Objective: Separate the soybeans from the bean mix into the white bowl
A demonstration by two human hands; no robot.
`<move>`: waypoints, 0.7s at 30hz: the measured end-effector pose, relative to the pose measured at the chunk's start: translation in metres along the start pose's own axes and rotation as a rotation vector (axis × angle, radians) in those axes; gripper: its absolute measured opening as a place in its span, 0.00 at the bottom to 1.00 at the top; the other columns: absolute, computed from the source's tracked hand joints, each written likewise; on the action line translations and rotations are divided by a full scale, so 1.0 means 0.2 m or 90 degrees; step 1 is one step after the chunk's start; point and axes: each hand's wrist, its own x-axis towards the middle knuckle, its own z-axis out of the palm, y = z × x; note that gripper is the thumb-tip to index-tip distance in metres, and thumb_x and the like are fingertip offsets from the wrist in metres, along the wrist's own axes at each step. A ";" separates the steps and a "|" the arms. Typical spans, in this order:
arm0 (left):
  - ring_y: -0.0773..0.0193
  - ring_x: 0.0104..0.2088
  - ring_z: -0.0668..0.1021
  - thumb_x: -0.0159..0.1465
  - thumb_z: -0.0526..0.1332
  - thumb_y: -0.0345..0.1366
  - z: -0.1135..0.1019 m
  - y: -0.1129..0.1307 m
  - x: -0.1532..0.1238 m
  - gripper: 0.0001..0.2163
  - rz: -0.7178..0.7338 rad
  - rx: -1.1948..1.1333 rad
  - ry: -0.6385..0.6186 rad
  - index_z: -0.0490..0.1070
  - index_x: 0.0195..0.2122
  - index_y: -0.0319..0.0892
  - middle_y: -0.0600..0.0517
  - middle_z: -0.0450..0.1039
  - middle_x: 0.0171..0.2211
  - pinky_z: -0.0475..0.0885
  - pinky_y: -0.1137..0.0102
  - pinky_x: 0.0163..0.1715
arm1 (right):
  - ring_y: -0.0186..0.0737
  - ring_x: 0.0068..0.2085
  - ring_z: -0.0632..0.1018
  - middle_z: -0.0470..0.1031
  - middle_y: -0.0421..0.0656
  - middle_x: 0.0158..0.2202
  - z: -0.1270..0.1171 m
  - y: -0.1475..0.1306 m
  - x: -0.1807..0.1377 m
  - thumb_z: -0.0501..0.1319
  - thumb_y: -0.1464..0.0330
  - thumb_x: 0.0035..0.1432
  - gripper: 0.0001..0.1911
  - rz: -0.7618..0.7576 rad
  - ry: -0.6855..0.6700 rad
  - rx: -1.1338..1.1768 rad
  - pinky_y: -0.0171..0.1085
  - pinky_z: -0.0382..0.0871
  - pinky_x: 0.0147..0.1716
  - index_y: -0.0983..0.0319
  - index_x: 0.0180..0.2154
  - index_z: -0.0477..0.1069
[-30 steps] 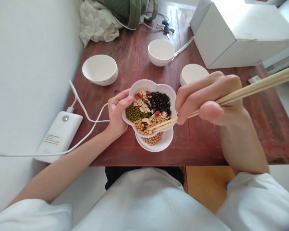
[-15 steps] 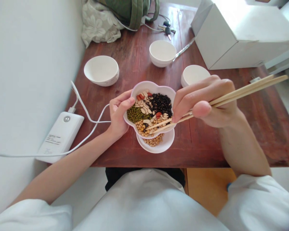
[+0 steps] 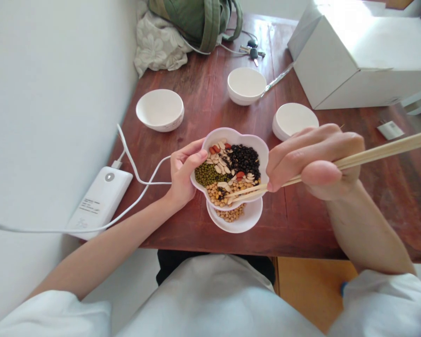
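Observation:
My left hand (image 3: 185, 175) grips the left rim of a flower-shaped bowl (image 3: 264, 150), thumb on top. In it lie black beans (image 3: 244, 160), green mung beans (image 3: 207, 175), soybeans (image 3: 215, 192), pale flat seeds (image 3: 220, 164) and a few red peanuts (image 3: 240, 175). A pair of wooden chopsticks (image 3: 375, 157) is held in my right hand (image 3: 315, 161), over the bowl's right side. Their tips rest among the soybeans, close together; I cannot tell whether a bean is between them. Partly hidden below stands a white bowl (image 3: 254, 220) with soybeans in it.
Three white bowls stand farther back: left (image 3: 160, 110), middle (image 3: 246, 86) and right (image 3: 294, 120). A white power bank (image 3: 100, 201) with a cable lies by the wall. Keys (image 3: 253, 52), a green bag (image 3: 185, 18) and a big white box (image 3: 337, 70) are at the back.
The whole view has shifted, so everything sits farther right and slightly lower. The chopsticks' tips stay among the soybeans and now look closer together. My left hand keeps its grip.

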 end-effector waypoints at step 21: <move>0.51 0.41 0.87 0.60 0.72 0.42 -0.01 0.02 -0.01 0.15 -0.070 0.011 0.002 0.86 0.46 0.42 0.46 0.87 0.40 0.83 0.62 0.42 | 0.41 0.28 0.77 0.78 0.46 0.26 -0.01 -0.12 -0.02 0.49 0.43 0.71 0.36 0.196 0.244 -0.144 0.41 0.63 0.21 0.57 0.27 0.82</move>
